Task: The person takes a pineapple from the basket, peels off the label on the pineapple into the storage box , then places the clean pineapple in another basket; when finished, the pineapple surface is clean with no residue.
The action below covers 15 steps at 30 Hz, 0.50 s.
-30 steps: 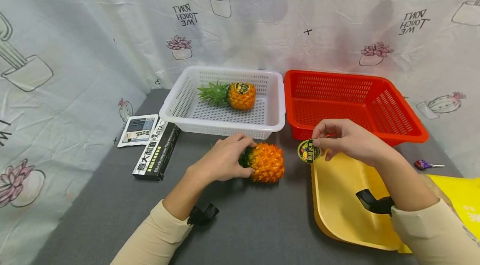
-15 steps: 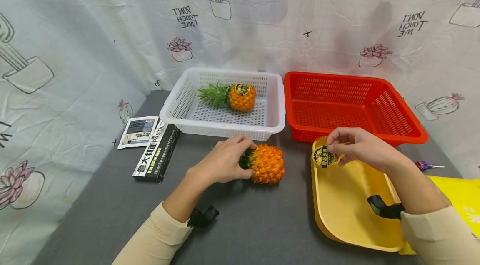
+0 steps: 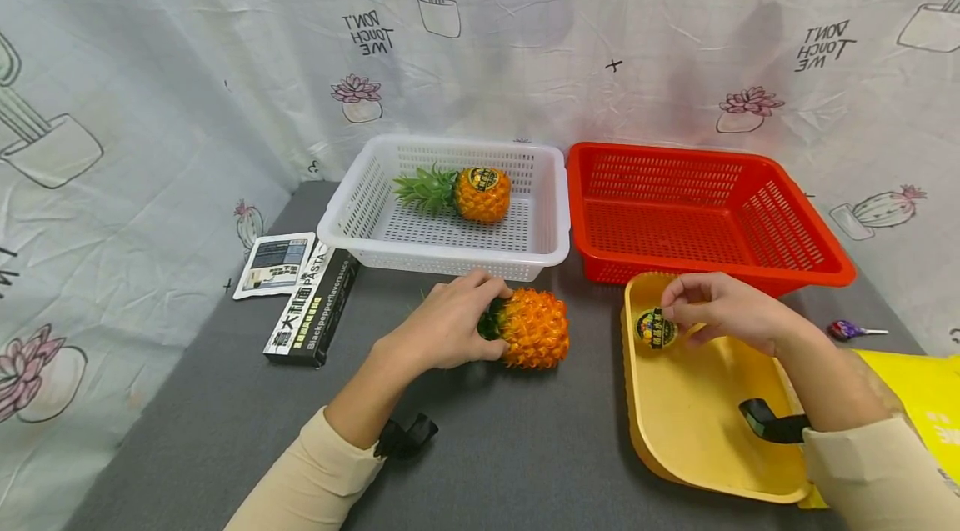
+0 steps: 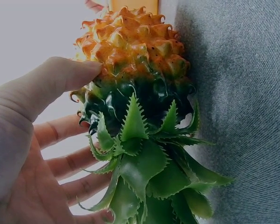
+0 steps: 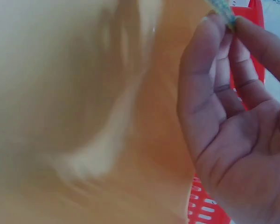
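Observation:
My left hand holds an orange toy-like pineapple lying on the grey table. In the left wrist view the thumb presses the side of this pineapple, with the fingers reaching behind its green leaves. Over the far left corner of a yellow tray, my right hand pinches a round black-and-gold fruit sticker between thumb and forefinger. The right wrist view shows only the sticker's edge at the fingertips. Whether the sticker touches the tray I cannot tell.
A white basket at the back holds another pineapple bearing a similar sticker. Beside it stands a red basket. To the left lie a black pasta box and a sachet; to the right, a lollipop and a yellow packet.
My right hand has moved right and nearer to me with the sticker, from the tray's far left edge to above its inside. The left hand and its pineapple have stayed put.

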Each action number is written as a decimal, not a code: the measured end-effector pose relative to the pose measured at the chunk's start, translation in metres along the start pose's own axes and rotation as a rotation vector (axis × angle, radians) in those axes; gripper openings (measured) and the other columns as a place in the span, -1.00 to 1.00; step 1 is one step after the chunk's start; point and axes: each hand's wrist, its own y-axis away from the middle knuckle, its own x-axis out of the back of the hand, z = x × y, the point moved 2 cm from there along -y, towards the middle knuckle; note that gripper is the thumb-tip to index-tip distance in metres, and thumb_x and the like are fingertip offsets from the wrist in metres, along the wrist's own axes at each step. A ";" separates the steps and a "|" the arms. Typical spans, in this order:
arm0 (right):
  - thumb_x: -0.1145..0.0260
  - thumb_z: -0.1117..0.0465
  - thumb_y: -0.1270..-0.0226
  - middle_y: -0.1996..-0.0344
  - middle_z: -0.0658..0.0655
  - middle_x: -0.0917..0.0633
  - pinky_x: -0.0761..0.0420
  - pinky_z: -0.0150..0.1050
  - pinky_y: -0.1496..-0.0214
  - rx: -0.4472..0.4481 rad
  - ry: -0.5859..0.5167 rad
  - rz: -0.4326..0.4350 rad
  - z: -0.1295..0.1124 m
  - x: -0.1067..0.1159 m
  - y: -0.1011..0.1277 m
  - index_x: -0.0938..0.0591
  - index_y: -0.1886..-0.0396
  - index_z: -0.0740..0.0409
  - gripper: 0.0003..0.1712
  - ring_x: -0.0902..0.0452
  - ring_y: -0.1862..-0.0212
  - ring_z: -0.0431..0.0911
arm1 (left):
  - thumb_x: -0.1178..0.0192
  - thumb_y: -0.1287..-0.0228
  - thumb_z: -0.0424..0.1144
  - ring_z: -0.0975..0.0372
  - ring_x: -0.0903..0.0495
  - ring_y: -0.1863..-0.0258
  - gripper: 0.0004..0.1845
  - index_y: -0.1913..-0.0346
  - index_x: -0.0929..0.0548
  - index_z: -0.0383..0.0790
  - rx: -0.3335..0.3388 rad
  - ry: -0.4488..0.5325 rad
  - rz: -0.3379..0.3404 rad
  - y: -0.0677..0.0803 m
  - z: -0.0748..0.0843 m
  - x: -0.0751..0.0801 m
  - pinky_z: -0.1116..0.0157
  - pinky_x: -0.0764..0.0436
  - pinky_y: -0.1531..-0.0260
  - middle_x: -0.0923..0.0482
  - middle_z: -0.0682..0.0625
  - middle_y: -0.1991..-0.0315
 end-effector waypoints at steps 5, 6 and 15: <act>-0.30 0.22 -0.49 0.30 0.14 -0.66 -0.77 -0.06 0.14 -0.056 0.016 -0.001 0.006 -0.004 -0.006 -0.54 -0.01 0.39 -0.70 -0.65 0.24 -0.02 | -0.46 -0.22 0.02 0.05 -0.57 -0.19 -0.36 -0.33 -0.54 -0.05 0.000 -0.011 0.001 0.000 0.000 -0.001 -0.13 -0.48 -0.19 -0.51 -0.03 -0.23; -0.31 0.22 -0.49 0.29 0.15 -0.67 -0.77 -0.08 0.15 -0.066 0.024 -0.001 0.007 -0.006 -0.008 -0.55 -0.01 0.39 -0.70 -0.66 0.24 -0.03 | -0.46 -0.22 0.02 0.05 -0.57 -0.19 -0.36 -0.33 -0.54 -0.05 0.000 -0.013 0.002 0.000 0.000 -0.001 -0.13 -0.48 -0.18 -0.51 -0.03 -0.23; -0.29 0.32 -0.43 0.34 0.12 -0.67 -0.66 -0.19 0.35 -0.039 0.138 0.052 0.014 -0.016 -0.018 -0.61 0.08 0.39 -0.80 -0.65 0.33 -0.09 | -0.45 -0.23 0.02 0.05 -0.57 -0.19 -0.36 -0.34 -0.54 -0.05 0.002 -0.004 0.005 -0.001 0.000 -0.002 -0.12 -0.48 -0.16 -0.51 -0.02 -0.23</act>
